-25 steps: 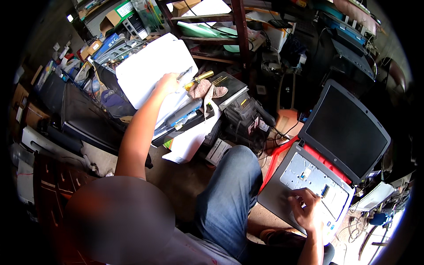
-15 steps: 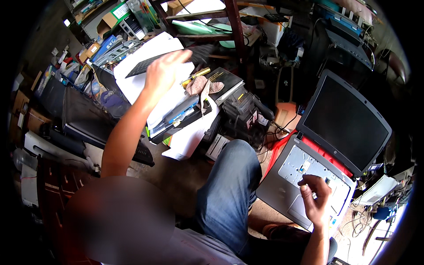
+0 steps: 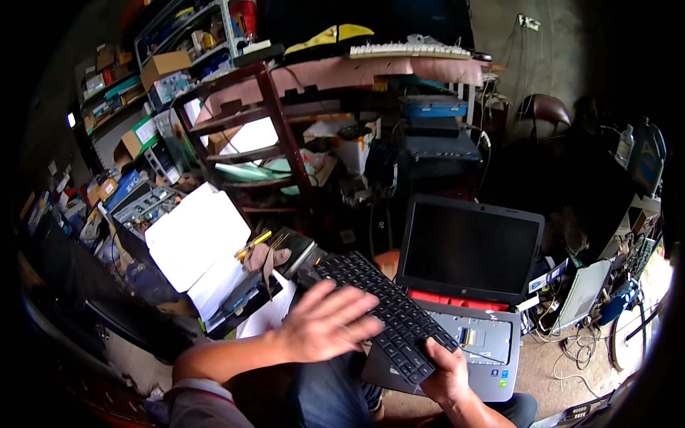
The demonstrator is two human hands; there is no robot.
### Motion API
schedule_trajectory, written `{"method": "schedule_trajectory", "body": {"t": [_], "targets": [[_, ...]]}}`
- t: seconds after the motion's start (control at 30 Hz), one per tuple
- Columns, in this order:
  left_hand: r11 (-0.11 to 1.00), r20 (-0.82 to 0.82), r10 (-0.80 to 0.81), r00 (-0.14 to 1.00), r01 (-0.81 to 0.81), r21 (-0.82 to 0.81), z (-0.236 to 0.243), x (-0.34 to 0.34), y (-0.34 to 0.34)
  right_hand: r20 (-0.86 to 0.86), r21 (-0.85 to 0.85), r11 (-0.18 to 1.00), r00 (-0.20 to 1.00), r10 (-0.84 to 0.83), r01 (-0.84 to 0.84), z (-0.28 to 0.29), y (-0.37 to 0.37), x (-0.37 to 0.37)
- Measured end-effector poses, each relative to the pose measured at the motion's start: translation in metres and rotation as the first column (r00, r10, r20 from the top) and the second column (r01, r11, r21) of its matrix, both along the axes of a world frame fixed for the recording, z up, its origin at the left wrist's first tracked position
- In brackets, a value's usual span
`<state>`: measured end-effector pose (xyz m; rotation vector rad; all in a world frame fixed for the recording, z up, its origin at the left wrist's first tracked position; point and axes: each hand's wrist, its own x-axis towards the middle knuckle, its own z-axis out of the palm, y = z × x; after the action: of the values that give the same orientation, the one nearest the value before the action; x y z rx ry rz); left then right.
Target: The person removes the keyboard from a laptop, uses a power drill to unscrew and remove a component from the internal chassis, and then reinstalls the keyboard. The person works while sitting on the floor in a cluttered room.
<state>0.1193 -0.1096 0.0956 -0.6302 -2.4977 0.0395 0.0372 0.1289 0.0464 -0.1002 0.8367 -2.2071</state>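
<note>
A black laptop keyboard, loose from its housing, is held slanting in front of my body. Around its near right end closes my right hand, with the thumb on the keys. My left hand hovers over the keyboard's left side, fingers spread and slightly blurred; I cannot tell whether they touch the keys. Behind and partly under the keyboard sits an open laptop with a dark screen. Its grey base shows an exposed keyboard bay with a small ribbon connector.
A white open box with papers stands to the left, a brown cloth and a yellow-handled tool beside it. A wooden ladder-like frame rises behind. Loose cables lie on the floor at right.
My left hand has come from above the box at left toward my lap. The keyboard is now in my right hand, which was over the bare laptop base. The view has tilted up.
</note>
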Motion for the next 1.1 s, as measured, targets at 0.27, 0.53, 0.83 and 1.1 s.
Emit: {"method": "schedule_trajectory", "body": {"t": [0.27, 0.53, 0.83, 1.1], "targets": [[0.390, 0.172, 0.882, 0.439, -0.885, 0.254, -0.108, 0.114, -0.194, -0.205, -0.101, 0.966, 0.945, -0.253, 0.237, 0.012, 0.045, -0.023], [0.325, 0.330, 0.865, 0.378, -0.923, 0.207, -0.133, 0.108, -0.210, -0.230, -0.089, 0.942, 0.913, -0.336, 0.324, 0.017, 0.061, -0.025], [0.278, 0.348, 0.864, 0.363, -0.922, 0.269, -0.090, 0.111, -0.189, -0.226, -0.072, 0.934, 0.906, -0.357, 0.350, 0.013, 0.069, -0.028], [0.267, 0.337, 0.874, 0.349, -0.926, 0.267, -0.064, 0.129, -0.278, -0.233, -0.104, 0.914, 0.884, -0.406, 0.392, 0.004, 0.079, -0.032]]}}
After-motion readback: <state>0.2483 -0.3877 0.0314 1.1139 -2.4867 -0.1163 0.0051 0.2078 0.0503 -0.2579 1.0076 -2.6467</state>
